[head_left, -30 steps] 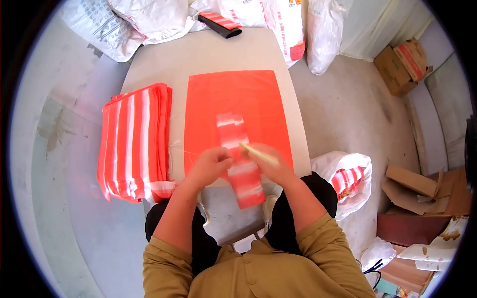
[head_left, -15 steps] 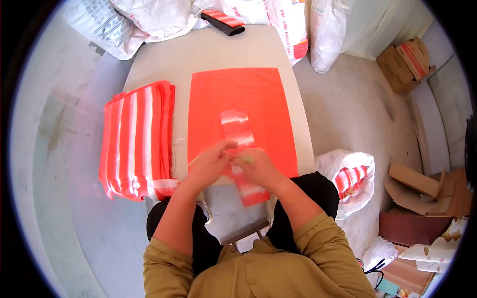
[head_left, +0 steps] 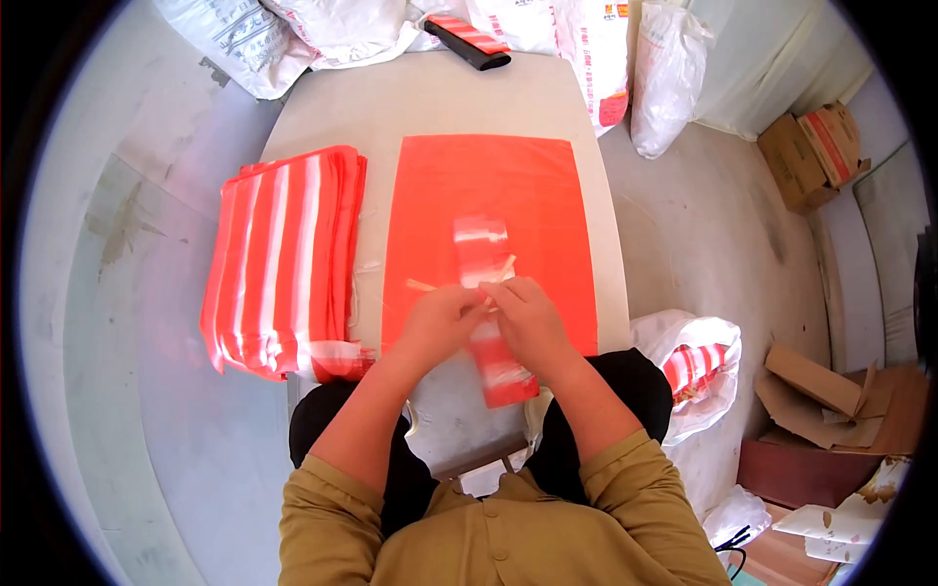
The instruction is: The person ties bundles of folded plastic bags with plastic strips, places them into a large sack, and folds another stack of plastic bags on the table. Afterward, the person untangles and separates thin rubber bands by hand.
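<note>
My left hand (head_left: 447,319) and my right hand (head_left: 526,314) meet over a narrow folded bundle of red-and-white striped material (head_left: 481,254). Both are closed in a pinch on a thin pale-yellow strip (head_left: 509,264). One end of the strip sticks out left of my left hand, the other above my right. The hands hide the middle of the bundle, where the strip crosses it. Beneath lies a flat red sheet (head_left: 489,176), and the bundle's lower end hangs past the table's near edge, above my lap.
A thick stack of striped red-and-white sheets (head_left: 278,264) lies on the table's (head_left: 342,103) left side. A black object with a striped top (head_left: 471,44) is at the far edge. White sacks (head_left: 342,29) stand behind. An open white bag (head_left: 718,400) with striped pieces sits on the right.
The strip's ends now stick out to either side of my hands. My hands stay close together over the bundle, and the whole view has shifted slightly.
</note>
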The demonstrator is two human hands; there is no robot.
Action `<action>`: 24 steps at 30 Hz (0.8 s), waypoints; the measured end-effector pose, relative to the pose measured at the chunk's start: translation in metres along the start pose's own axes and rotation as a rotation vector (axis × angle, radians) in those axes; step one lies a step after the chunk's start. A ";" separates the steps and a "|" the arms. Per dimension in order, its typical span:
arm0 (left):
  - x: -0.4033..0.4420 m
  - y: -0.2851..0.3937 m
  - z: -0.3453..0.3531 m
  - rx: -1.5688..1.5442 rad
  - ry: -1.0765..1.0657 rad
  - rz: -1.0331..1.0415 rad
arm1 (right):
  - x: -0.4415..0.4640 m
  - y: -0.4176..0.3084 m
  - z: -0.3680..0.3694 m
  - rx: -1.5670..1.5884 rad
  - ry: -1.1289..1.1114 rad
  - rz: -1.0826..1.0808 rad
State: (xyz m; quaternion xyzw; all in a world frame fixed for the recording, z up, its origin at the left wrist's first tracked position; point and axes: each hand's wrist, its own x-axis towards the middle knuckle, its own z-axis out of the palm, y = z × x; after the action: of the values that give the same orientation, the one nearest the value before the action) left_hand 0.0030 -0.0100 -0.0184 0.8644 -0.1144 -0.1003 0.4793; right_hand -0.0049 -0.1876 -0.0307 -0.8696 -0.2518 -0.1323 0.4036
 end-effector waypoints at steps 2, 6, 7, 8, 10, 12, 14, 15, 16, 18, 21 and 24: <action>-0.002 0.001 -0.001 0.017 -0.033 0.064 | -0.001 0.001 0.000 -0.035 -0.086 0.085; -0.005 0.006 -0.005 0.015 -0.054 0.066 | -0.005 0.011 0.006 -0.007 -0.024 0.036; -0.006 0.004 -0.005 -0.004 -0.043 0.090 | -0.004 0.012 0.005 0.094 -0.088 0.084; -0.006 0.004 -0.005 -0.044 -0.052 0.061 | -0.002 0.013 0.001 0.195 -0.152 0.132; -0.005 0.004 -0.005 -0.126 -0.071 0.006 | 0.002 0.004 -0.007 0.250 -0.258 0.214; -0.003 0.001 -0.007 -0.100 -0.095 -0.020 | 0.007 -0.008 -0.017 0.157 -0.341 0.284; -0.002 -0.002 -0.007 -0.113 -0.097 -0.051 | 0.005 -0.006 -0.012 0.046 -0.295 0.194; -0.001 -0.003 -0.007 -0.138 -0.087 -0.068 | 0.004 -0.003 -0.009 -0.009 -0.272 0.148; -0.001 -0.004 -0.007 -0.163 -0.078 -0.085 | 0.003 0.000 -0.007 -0.030 -0.217 0.096; 0.001 -0.011 -0.004 -0.204 -0.058 -0.084 | 0.000 0.005 -0.003 -0.073 -0.107 -0.007; 0.001 -0.010 -0.007 -0.088 -0.032 -0.122 | -0.002 0.012 -0.005 -0.142 0.030 -0.018; 0.000 -0.017 -0.008 0.198 -0.003 -0.129 | -0.011 0.023 -0.006 -0.238 -0.043 0.229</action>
State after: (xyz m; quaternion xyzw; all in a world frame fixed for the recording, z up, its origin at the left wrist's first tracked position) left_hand 0.0073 0.0055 -0.0289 0.9128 -0.0685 -0.1203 0.3841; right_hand -0.0012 -0.2088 -0.0462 -0.9369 -0.1422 -0.0958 0.3048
